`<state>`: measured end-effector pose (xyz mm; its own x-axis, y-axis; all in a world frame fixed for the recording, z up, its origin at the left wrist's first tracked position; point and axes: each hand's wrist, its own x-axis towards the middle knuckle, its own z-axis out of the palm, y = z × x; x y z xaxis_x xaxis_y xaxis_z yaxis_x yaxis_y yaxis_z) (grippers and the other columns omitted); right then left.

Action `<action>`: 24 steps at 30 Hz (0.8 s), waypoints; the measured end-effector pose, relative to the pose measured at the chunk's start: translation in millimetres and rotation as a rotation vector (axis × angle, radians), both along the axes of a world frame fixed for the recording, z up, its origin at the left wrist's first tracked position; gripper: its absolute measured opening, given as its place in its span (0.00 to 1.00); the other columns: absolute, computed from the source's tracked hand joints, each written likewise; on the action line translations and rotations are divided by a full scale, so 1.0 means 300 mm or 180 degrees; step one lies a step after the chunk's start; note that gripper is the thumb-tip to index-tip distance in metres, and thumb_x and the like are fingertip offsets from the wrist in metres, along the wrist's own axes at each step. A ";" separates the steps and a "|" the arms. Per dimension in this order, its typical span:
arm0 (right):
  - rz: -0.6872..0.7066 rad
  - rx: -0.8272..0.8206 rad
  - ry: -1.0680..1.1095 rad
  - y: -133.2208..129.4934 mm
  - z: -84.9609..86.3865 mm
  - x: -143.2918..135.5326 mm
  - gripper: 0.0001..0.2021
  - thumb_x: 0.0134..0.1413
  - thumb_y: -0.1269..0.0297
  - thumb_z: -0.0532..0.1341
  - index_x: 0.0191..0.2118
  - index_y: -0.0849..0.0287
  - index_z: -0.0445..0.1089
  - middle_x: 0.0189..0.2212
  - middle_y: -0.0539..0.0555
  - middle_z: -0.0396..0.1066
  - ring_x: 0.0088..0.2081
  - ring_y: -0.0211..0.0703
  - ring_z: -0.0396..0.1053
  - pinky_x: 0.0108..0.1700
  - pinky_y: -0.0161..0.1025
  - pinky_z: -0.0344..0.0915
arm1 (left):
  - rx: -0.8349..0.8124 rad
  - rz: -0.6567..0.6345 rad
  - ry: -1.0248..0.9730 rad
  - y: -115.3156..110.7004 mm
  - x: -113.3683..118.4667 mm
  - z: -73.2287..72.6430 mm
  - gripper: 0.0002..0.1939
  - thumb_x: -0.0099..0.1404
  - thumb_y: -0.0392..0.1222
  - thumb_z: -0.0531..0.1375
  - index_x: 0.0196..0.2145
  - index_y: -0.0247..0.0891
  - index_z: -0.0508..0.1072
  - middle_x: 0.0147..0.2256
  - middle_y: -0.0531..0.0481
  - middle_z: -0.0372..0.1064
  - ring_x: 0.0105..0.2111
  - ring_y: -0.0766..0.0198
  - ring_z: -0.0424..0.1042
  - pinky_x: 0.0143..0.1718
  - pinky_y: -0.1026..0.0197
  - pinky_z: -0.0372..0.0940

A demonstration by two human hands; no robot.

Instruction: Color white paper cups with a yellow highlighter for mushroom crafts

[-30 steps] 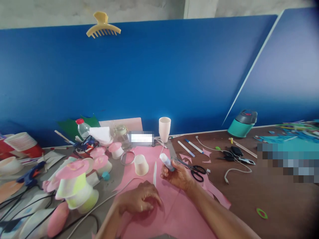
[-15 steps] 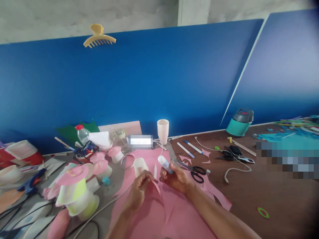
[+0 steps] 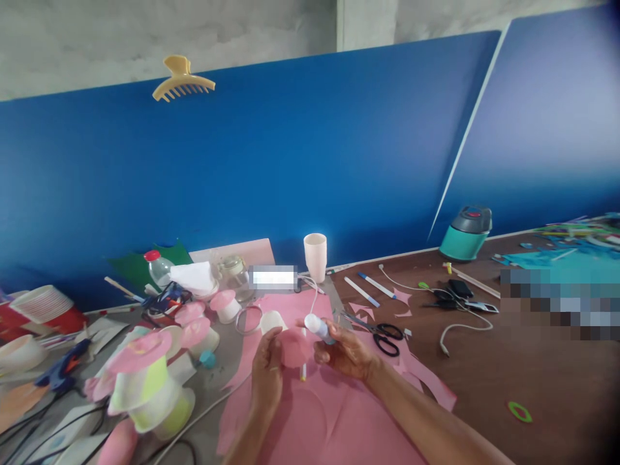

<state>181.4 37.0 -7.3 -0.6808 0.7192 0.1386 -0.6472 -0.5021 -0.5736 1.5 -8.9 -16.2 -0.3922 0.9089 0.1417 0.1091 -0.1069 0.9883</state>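
My left hand (image 3: pixel 268 365) pinches the edge of a round pink paper piece (image 3: pixel 294 350) above a large pink paper sheet (image 3: pixel 290 420). In my right hand (image 3: pixel 351 352) is a pale glue stick (image 3: pixel 317 325), tilted with its white end toward the paper piece. Whether its tip touches the paper I cannot tell. Just behind my left hand stands a white paper cup (image 3: pixel 272 321). A thin white-and-yellow pen-like stick (image 3: pixel 303 372) lies partly hidden under the paper piece. Black-handled scissors (image 3: pixel 387 339) rest right of my right hand.
Cups with pink paper tops (image 3: pixel 145 352) crowd the left, beside a blue glue gun (image 3: pixel 68 368) and cables. A stack of white cups (image 3: pixel 315 257) stands at the back. Two markers (image 3: pixel 378 285), pink scraps and a white cable (image 3: pixel 443 339) lie right; a teal container (image 3: pixel 465 239) stands behind.
My left hand has turned and raised the pink paper piece, so its round face now shows. My right hand stays close by with the glue stick, now tilted lower. The view has shifted slightly.
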 end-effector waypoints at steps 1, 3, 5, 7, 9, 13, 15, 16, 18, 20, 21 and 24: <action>-0.0014 -0.0027 -0.0030 0.002 -0.004 -0.001 0.12 0.45 0.58 0.68 0.33 0.57 0.68 0.30 0.49 0.71 0.26 0.36 0.68 0.33 0.37 0.63 | 0.0015 0.0016 0.0105 -0.002 0.002 -0.001 0.17 0.59 0.53 0.59 0.42 0.41 0.72 0.43 0.47 0.71 0.45 0.56 0.68 0.47 0.56 0.62; -0.0040 -0.0098 -0.0055 0.007 -0.011 -0.002 0.12 0.45 0.58 0.68 0.34 0.57 0.68 0.34 0.51 0.73 0.32 0.41 0.72 0.39 0.41 0.65 | 0.0036 0.0015 0.0139 -0.006 0.007 -0.001 0.17 0.59 0.53 0.59 0.42 0.41 0.72 0.44 0.47 0.72 0.46 0.56 0.68 0.49 0.56 0.61; -0.0065 -0.0155 -0.0014 0.010 -0.018 -0.003 0.12 0.46 0.59 0.68 0.34 0.57 0.68 0.36 0.52 0.73 0.38 0.43 0.73 0.45 0.45 0.64 | 0.0009 -0.0031 -0.0041 -0.009 0.015 0.002 0.17 0.59 0.52 0.59 0.43 0.41 0.72 0.43 0.46 0.72 0.46 0.56 0.69 0.46 0.57 0.63; -0.0071 -0.0161 0.0015 0.012 -0.023 -0.003 0.11 0.47 0.60 0.67 0.35 0.57 0.68 0.36 0.53 0.74 0.40 0.44 0.73 0.48 0.46 0.63 | 0.0001 -0.0145 -0.0380 -0.013 0.024 0.011 0.18 0.59 0.51 0.60 0.44 0.41 0.71 0.44 0.46 0.72 0.46 0.56 0.70 0.42 0.58 0.65; -0.0081 -0.0155 0.0020 0.014 -0.027 -0.003 0.12 0.48 0.61 0.66 0.37 0.58 0.68 0.36 0.55 0.75 0.41 0.45 0.73 0.50 0.47 0.63 | 0.0019 -0.0317 -0.0719 -0.016 0.034 0.023 0.18 0.57 0.49 0.62 0.44 0.41 0.71 0.45 0.46 0.72 0.47 0.55 0.69 0.42 0.58 0.66; -0.0120 -0.0170 -0.0022 0.013 -0.033 -0.007 0.13 0.49 0.60 0.65 0.40 0.59 0.68 0.36 0.56 0.75 0.42 0.46 0.73 0.51 0.47 0.62 | 0.0008 -0.0719 -0.1007 -0.025 0.048 0.037 0.18 0.55 0.47 0.64 0.44 0.42 0.72 0.47 0.46 0.71 0.48 0.55 0.69 0.47 0.56 0.66; -0.0091 -0.0142 -0.0087 0.007 -0.032 -0.009 0.15 0.50 0.59 0.65 0.41 0.60 0.68 0.36 0.56 0.75 0.42 0.46 0.73 0.50 0.46 0.63 | 0.0007 -0.0800 -0.0995 -0.030 0.053 0.037 0.18 0.55 0.46 0.65 0.44 0.42 0.73 0.48 0.46 0.71 0.50 0.54 0.68 0.50 0.55 0.64; -0.0087 -0.0115 -0.0140 0.003 -0.030 -0.011 0.15 0.49 0.58 0.65 0.41 0.60 0.68 0.35 0.56 0.74 0.41 0.46 0.73 0.48 0.45 0.64 | -0.0013 -0.0780 -0.1014 -0.032 0.055 0.037 0.18 0.55 0.45 0.65 0.44 0.42 0.73 0.48 0.46 0.71 0.50 0.54 0.68 0.50 0.55 0.65; -0.0154 -0.0058 -0.0265 -0.003 -0.023 -0.015 0.15 0.47 0.56 0.66 0.38 0.59 0.69 0.32 0.54 0.74 0.35 0.46 0.74 0.40 0.43 0.67 | -0.0225 -0.0682 -0.1185 -0.035 0.060 0.040 0.19 0.54 0.46 0.65 0.44 0.41 0.73 0.46 0.45 0.72 0.48 0.52 0.70 0.45 0.55 0.68; -0.0364 -0.0008 -0.0370 -0.004 -0.012 -0.018 0.13 0.45 0.56 0.67 0.33 0.58 0.69 0.28 0.51 0.72 0.27 0.43 0.73 0.32 0.40 0.66 | -0.0519 -0.0583 -0.1540 -0.038 0.066 0.049 0.21 0.53 0.47 0.65 0.44 0.40 0.73 0.44 0.44 0.73 0.43 0.51 0.72 0.36 0.55 0.71; -0.0532 0.0017 -0.0402 -0.002 -0.005 -0.019 0.12 0.45 0.58 0.67 0.32 0.59 0.68 0.25 0.49 0.71 0.24 0.40 0.71 0.28 0.37 0.65 | -0.0617 -0.0559 -0.1734 -0.039 0.069 0.055 0.21 0.53 0.47 0.65 0.45 0.40 0.72 0.43 0.43 0.73 0.41 0.51 0.73 0.32 0.56 0.71; -0.1130 0.0051 -0.0432 0.003 0.019 -0.023 0.10 0.45 0.64 0.68 0.31 0.58 0.68 0.20 0.44 0.67 0.19 0.32 0.65 0.23 0.30 0.59 | -0.0701 -0.0586 -0.2132 -0.040 0.076 0.067 0.21 0.53 0.47 0.65 0.44 0.38 0.72 0.41 0.43 0.74 0.36 0.53 0.75 0.29 0.56 0.71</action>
